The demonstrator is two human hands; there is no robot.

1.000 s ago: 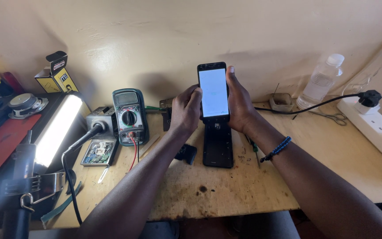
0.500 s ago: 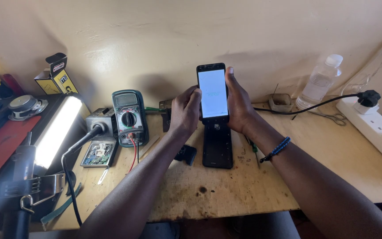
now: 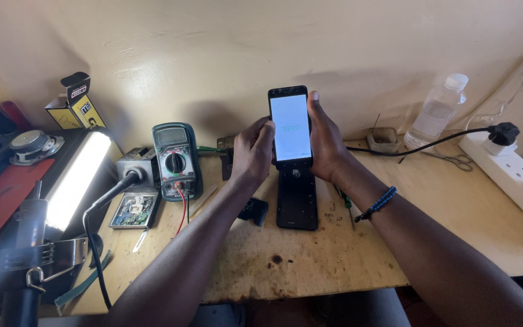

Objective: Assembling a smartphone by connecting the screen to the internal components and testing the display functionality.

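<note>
Workbench [image 3: 334, 254] is cluttered; both hands, left [image 3: 252, 151] and right [image 3: 328, 145], pinch the lit phone [image 3: 290, 126] upright by its edges. I'd keep thumbs off the glass.

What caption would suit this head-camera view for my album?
Both hands, left hand and right hand, hold a lit smartphone upright above a dark phone panel, beside a multimeter.

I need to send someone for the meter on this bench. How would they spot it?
Start at the lit bar lamp on the wooden bench's left. Just right of it, against the wall, stands the multimeter: dark green, with a round dial and red and black leads, unlike the flat black phones nearby.
</note>
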